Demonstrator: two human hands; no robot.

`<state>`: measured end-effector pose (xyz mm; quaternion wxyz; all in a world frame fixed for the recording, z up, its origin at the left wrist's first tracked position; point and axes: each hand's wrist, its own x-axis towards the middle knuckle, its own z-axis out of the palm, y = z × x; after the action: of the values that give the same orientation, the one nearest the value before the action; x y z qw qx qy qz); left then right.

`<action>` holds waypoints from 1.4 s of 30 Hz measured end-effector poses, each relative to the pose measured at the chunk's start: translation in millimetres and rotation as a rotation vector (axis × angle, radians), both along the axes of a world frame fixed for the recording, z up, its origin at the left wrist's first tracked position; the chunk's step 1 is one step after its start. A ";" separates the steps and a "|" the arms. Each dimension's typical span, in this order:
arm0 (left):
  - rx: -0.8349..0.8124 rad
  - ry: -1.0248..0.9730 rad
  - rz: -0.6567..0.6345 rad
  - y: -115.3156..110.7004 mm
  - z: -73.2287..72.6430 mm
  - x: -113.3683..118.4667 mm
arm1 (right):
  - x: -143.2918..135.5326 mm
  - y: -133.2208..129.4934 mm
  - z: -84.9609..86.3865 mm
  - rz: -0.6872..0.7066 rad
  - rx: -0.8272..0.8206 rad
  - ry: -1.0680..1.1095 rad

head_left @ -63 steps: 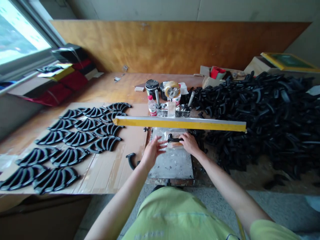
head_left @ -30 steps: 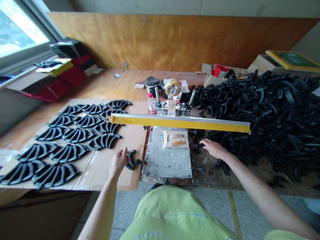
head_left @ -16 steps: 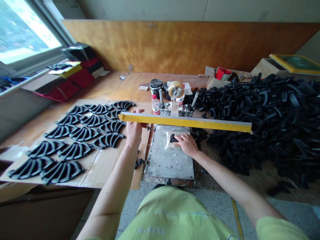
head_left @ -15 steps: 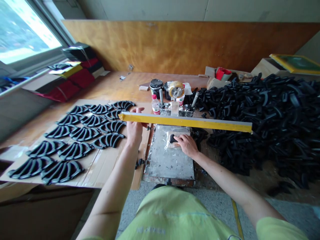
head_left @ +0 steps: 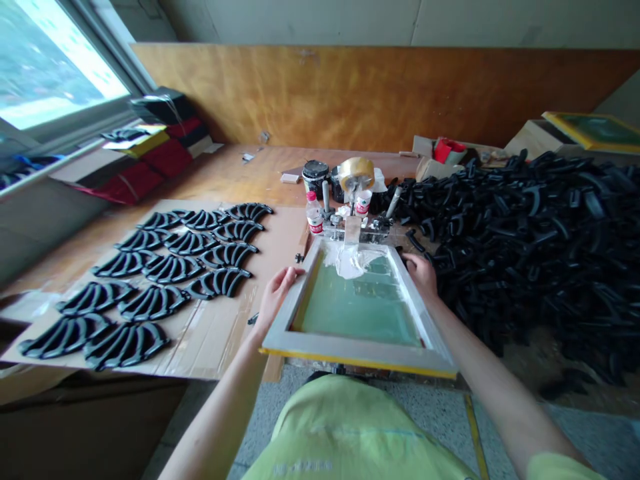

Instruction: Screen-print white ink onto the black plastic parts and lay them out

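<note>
A screen-printing frame [head_left: 360, 353] with a grey rim, yellow-taped front edge and green mesh lies lowered in front of me. White ink [head_left: 349, 263] is smeared over the far part of its mesh. My left hand [head_left: 280, 290] has its fingers closed at the frame's left edge. A small dark piece [head_left: 253, 319] shows beside the left wrist; whether it is held or lying there I cannot tell. At the frame's right edge, my right hand [head_left: 423, 273] is closed with curled fingers, partly hidden by the rim. The metal plate and the black part on it are hidden beneath the frame.
Rows of curved black parts [head_left: 160, 267] lie on cardboard [head_left: 200, 340] at left. A large heap of black parts [head_left: 525, 233] fills the right. Behind the frame stand a bottle [head_left: 315, 215], an ink tub [head_left: 315, 177], a tape roll [head_left: 356, 173] and clamps.
The screen-printing frame has swung down from its raised, edge-on position over the plate. My left hand came down with it. My right hand left the black part and moved to the frame's right edge.
</note>
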<state>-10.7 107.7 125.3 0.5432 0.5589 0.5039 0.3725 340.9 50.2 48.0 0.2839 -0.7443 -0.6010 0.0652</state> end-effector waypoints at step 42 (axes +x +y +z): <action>-0.209 -0.061 -0.038 -3.4 -10.0 -6.7 | -18.2 89.5 63.4 0.134 0.000 -0.052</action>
<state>-17.4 104.3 115.3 0.6206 0.4971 0.5123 0.3246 322.7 139.7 111.5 0.2633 -0.7038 -0.6566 0.0644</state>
